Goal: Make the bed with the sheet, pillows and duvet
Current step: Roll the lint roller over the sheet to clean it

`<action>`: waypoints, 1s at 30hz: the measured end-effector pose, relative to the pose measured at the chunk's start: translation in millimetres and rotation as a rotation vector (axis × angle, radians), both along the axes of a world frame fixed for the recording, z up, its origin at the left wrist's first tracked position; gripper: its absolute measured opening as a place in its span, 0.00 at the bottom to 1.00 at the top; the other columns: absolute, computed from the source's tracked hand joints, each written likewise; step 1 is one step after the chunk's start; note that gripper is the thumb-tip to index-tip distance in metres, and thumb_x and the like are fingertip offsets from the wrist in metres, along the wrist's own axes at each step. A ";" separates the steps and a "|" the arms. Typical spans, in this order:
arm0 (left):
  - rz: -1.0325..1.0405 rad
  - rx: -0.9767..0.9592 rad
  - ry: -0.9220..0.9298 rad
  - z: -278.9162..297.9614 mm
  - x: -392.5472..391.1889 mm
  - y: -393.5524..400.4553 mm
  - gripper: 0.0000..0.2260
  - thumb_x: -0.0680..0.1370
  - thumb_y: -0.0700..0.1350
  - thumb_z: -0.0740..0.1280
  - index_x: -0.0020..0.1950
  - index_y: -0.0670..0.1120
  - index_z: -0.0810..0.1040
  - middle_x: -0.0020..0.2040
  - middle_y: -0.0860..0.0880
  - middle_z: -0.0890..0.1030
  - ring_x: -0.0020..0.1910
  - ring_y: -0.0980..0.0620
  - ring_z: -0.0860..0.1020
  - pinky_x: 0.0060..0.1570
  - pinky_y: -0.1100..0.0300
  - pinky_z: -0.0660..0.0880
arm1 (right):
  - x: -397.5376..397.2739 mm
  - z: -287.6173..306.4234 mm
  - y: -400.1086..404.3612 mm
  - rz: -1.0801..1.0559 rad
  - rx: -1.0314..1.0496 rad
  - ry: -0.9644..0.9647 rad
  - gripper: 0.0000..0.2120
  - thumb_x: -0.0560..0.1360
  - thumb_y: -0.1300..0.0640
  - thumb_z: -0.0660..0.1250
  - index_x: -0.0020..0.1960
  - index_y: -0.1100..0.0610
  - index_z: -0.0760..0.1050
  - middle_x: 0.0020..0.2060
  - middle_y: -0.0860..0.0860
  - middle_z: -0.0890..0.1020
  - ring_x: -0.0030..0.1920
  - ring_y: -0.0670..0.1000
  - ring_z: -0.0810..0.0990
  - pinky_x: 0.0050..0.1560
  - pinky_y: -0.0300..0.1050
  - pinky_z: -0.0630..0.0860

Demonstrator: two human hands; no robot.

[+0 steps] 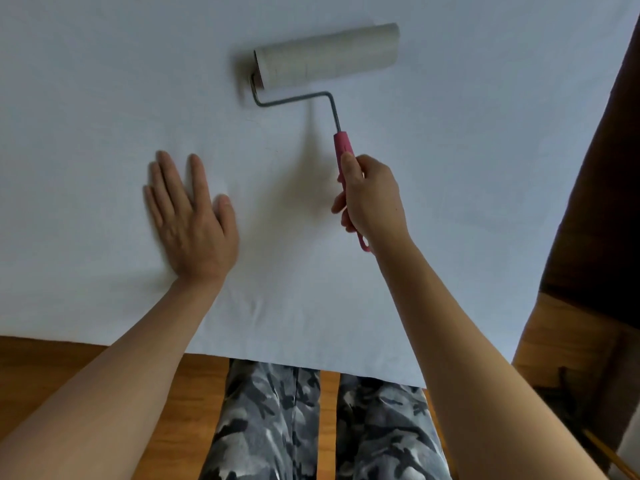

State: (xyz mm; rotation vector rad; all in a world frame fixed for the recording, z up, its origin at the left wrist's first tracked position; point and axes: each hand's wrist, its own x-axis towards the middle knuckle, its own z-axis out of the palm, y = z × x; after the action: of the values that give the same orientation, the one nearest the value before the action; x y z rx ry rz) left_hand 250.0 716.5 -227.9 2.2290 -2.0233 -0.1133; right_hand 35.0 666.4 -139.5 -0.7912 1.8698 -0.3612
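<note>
Here, smooth white sheet [104, 81], left hand [192, 220] flat, right hand [370, 199] gripping cylindrical roller [325, 55] (pink handle).

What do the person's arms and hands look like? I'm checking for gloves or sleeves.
Both forearms are bare up to the frame edge, no sleeves in view. The left hand and right hand wear no gloves, and no rings, watch or bracelet show.

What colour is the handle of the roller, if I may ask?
Pink, on the roller handle gripped by the right hand, head view.
</note>
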 end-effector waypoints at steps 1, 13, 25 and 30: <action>0.000 -0.002 -0.001 -0.4 0.2 0.0 0.25 0.81 0.47 0.56 0.78 0.44 0.58 0.77 0.35 0.57 0.77 0.37 0.55 0.75 0.44 0.51 | -1.1 0.4 12.1 -0.002 0.002 0.006 0.14 0.82 0.49 0.54 0.43 0.54 0.71 0.28 0.53 0.80 0.19 0.44 0.72 0.20 0.35 0.66; -0.003 -0.016 -0.038 -4.9 1.9 1.4 0.24 0.83 0.49 0.52 0.78 0.45 0.57 0.77 0.35 0.57 0.77 0.37 0.56 0.76 0.45 0.51 | -26.5 19.4 188.8 -0.022 0.172 -0.002 0.14 0.81 0.46 0.56 0.42 0.51 0.72 0.23 0.51 0.75 0.22 0.43 0.70 0.24 0.39 0.66; -0.001 -0.019 -0.078 -8.4 3.4 0.9 0.24 0.82 0.48 0.54 0.78 0.45 0.56 0.77 0.35 0.56 0.77 0.38 0.55 0.76 0.47 0.48 | -52.0 42.8 289.0 -0.024 0.304 0.042 0.10 0.80 0.54 0.60 0.41 0.52 0.74 0.24 0.50 0.73 0.24 0.44 0.70 0.26 0.37 0.65; 0.004 -0.032 -0.075 -6.4 1.2 2.7 0.24 0.82 0.47 0.54 0.78 0.45 0.57 0.77 0.35 0.57 0.77 0.38 0.56 0.76 0.48 0.48 | -49.8 31.5 284.0 -0.064 0.282 0.022 0.15 0.80 0.45 0.58 0.36 0.48 0.69 0.22 0.45 0.71 0.23 0.43 0.65 0.25 0.43 0.61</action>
State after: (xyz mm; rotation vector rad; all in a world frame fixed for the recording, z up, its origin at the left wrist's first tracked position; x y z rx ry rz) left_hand 251.1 719.2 -234.4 2.2511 -2.0427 0.0030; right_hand -14.8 950.4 -108.0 -0.5468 1.9167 -0.1240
